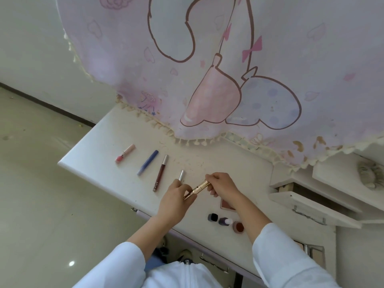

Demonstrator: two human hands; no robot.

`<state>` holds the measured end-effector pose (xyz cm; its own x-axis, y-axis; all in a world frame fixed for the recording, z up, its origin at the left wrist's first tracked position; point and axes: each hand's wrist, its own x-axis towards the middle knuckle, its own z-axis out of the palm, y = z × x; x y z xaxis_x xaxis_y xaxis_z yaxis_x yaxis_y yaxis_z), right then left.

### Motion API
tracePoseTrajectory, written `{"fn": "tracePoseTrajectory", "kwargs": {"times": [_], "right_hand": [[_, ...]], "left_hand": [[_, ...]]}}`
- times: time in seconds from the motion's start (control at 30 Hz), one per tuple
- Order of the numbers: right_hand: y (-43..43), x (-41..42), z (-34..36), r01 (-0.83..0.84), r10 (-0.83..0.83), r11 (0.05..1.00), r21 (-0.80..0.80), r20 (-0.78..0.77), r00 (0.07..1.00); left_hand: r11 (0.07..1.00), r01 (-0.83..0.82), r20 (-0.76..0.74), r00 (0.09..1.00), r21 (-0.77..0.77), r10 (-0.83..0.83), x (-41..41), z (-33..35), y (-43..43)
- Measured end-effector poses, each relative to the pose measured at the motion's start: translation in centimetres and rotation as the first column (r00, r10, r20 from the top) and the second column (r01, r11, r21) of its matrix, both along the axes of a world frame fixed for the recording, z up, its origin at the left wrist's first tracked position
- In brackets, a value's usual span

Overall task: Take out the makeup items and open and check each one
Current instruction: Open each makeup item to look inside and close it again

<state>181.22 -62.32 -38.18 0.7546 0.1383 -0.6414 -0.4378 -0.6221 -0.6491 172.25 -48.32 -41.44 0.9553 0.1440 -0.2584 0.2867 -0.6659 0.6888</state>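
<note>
A gold makeup tube point(197, 188) is held just above the white desk point(97, 150). My left hand point(176, 197) pinches its lower end and my right hand point(222, 185) grips its upper end. Whether the cap is on or off is hidden by my fingers. Laid out to the left are a pink lip gloss point(125, 153), a blue tube point(148, 162) and a dark red lip gloss point(160, 172). A silver tube point(181, 175) lies partly behind my left hand.
Near the desk's front edge stand a dark nail polish bottle point(212, 217), a purple bottle point(225, 221) and a brown pot point(239, 226); a pink compact point(227, 204) lies under my right wrist. A pink cartoon cloth point(207, 69) hangs behind. An open drawer point(311, 201) juts out right.
</note>
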Motion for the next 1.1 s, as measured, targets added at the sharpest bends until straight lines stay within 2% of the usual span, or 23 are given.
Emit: {"fn": "tracePoseTrajectory", "kwargs": {"times": [0.27, 0.53, 0.83, 0.93, 1.0, 1.1], "right_hand": [[-1.1, -1.0, 1.5, 0.001, -0.001, 1.000, 0.016, 0.016, 1.000], [-1.3, -2.4, 2.0, 0.006, -0.009, 0.998, 0.065, 0.047, 0.999], [-2.3, -2.5, 2.4, -0.144, 0.136, 0.973, 0.178, 0.059, 0.989], [-2.2, -2.9, 2.5, -0.116, 0.122, 0.969, 0.216, -0.011, 0.993], [-1.8, -3.1, 2.6, -0.091, 0.101, 0.983, 0.162, -0.053, 0.993], [-1.8, -3.1, 2.4, -0.129, 0.128, 0.991, 0.038, 0.026, 0.991]], "left_hand": [[0.992, -0.006, 0.005, 1.000, -0.122, 0.007, -0.5, 1.1, -0.6], [0.998, -0.039, 0.058, 0.997, -0.039, 0.041, -1.3, 1.8, -1.4], [0.999, -0.052, 0.066, 0.996, -0.005, 0.053, -2.1, 1.8, -1.6], [0.998, -0.059, 0.070, 0.996, -0.014, 0.060, -2.4, 1.9, -1.7], [0.998, -0.054, 0.076, 0.996, -0.023, 0.056, -2.6, 2.0, -1.7], [0.998, -0.046, 0.083, 0.995, -0.039, 0.049, -2.7, 2.0, -1.8]]}}
